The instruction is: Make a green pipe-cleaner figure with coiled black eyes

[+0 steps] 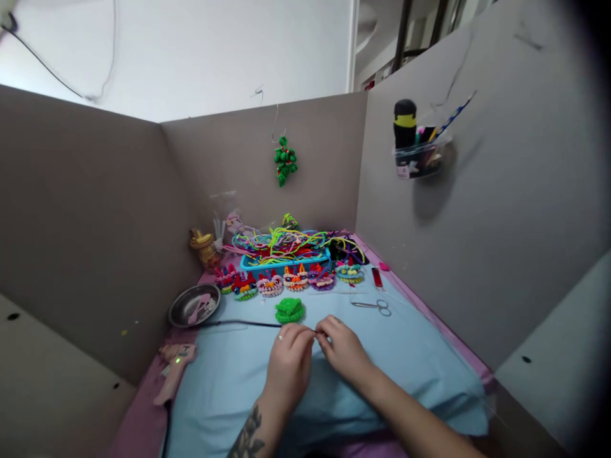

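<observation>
A thin black pipe cleaner [248, 323] runs leftward across the blue cloth from between my hands, its far end near the metal bowl. The fingers of my left hand [290, 359] are pinched closed on it. My right hand [344, 348] is closed close beside the left, fingertips at the same black strand; its end there is mostly hidden by the fingers. Just beyond my hands sits a bright green fuzzy piece [289, 310]. Behind it stands a row of several colourful fuzzy animal-like heads [296, 278].
A blue basket [286, 266] overflows with coloured pipe cleaners. At left are a metal bowl [177, 310] and a pink glue gun [177, 372] with a lit green light. Scissors [375, 306] and a red item [377, 278] lie right. Grey partitions [267, 191] surround the table.
</observation>
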